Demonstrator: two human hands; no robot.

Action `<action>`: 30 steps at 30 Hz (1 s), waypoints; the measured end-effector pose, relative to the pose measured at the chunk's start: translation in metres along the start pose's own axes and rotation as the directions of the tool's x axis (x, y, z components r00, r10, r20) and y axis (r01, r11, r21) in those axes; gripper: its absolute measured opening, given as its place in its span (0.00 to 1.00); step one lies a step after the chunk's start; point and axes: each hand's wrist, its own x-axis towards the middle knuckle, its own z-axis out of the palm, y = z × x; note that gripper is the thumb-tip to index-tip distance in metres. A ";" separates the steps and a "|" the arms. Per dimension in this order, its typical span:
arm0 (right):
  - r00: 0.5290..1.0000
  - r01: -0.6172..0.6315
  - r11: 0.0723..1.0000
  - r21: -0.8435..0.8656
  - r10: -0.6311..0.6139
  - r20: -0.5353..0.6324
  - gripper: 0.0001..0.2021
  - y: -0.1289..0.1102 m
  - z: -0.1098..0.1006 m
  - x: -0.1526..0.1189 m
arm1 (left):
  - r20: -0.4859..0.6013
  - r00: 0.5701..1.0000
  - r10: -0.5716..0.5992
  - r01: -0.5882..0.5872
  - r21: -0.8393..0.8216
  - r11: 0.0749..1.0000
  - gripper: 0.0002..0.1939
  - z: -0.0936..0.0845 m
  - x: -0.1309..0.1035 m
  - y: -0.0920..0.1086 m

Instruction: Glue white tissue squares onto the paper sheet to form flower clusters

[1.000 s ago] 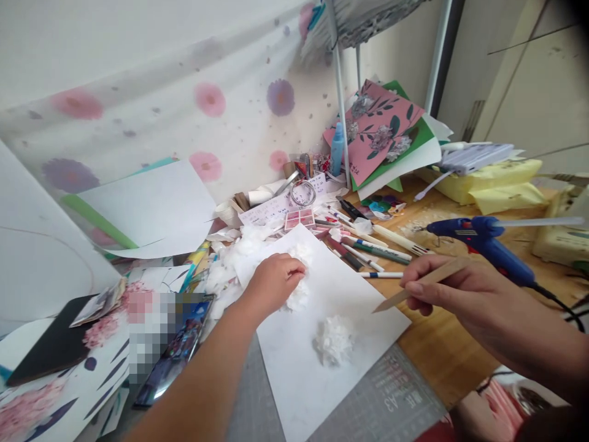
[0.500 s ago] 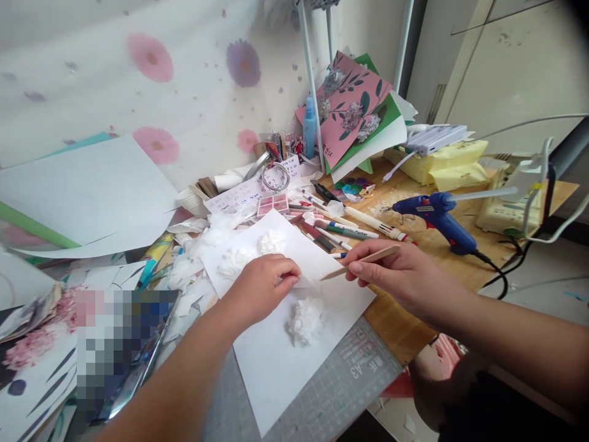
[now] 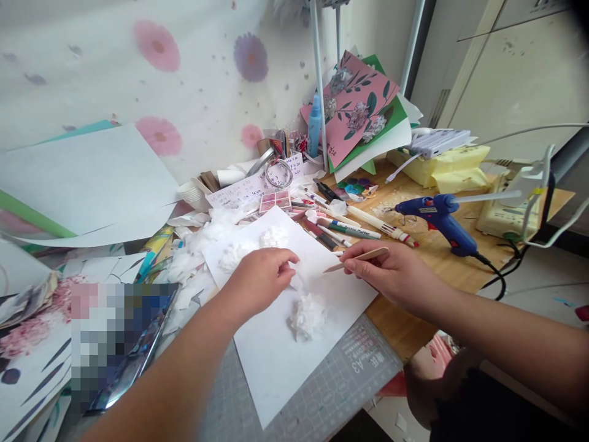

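Note:
My left hand [image 3: 264,279] is over the white paper sheet [image 3: 271,374], thumb and fingers pinched on a thin, wispy piece of white tissue paper [image 3: 298,281]. Between the thumb and fingers of my right hand [image 3: 396,273] is a flat wooden stick [image 3: 333,268], its pointed end aimed left toward the tissue, a small gap apart. A crumpled white tissue flower [image 3: 307,317] lies on the sheet just below my hands. Two more white tissue clumps, a far one [image 3: 273,236] and a left one [image 3: 234,258], rest beyond my left hand, which partly covers the left one.
A blue glue gun [image 3: 435,215] lies on the wooden tabletop at right, its cord trailing off. Several markers [image 3: 350,228] are behind the sheet. White scraps [image 3: 197,258] crowd the left, near a tablet [image 3: 151,350]. A grey cutting mat [image 3: 359,374] lies under the sheet.
The right hand and stick have shifted slightly left and lower relative to the sheet. My left hand has moved slightly left, still pinched. The view has shifted a little.

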 end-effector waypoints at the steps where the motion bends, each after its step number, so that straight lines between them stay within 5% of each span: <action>1: 1.000 -0.003 1.000 -0.012 0.003 -0.010 0.08 0.000 -0.001 0.001 | -0.033 0.999 -0.016 0.017 0.028 0.999 0.09 -0.002 0.001 -0.002; 9: 0.988 0.105 0.983 0.153 -0.120 0.095 0.08 -0.014 -0.003 -0.008 | -0.213 0.970 0.116 -0.107 0.051 0.993 0.07 -0.006 -0.001 0.004; 16: 0.982 0.157 0.986 0.049 -0.161 0.103 0.07 -0.002 0.010 0.000 | -0.379 0.912 0.159 -0.194 -0.056 0.979 0.06 -0.005 -0.002 0.006; 19: 0.992 0.123 0.992 0.030 -0.124 0.036 0.08 -0.002 0.004 0.002 | -0.382 0.907 0.178 -0.248 -0.141 0.959 0.05 -0.001 -0.005 0.013; 25: 0.977 0.170 0.984 0.046 -0.162 -0.140 0.11 -0.012 -0.024 -0.007 | -0.305 0.824 0.477 -0.500 0.003 0.866 0.07 0.024 -0.012 0.035; 30: 0.980 0.146 0.989 0.019 -0.142 -0.142 0.12 -0.012 -0.031 -0.017 | -0.205 0.856 0.474 -0.484 0.005 0.875 0.07 0.025 -0.010 0.034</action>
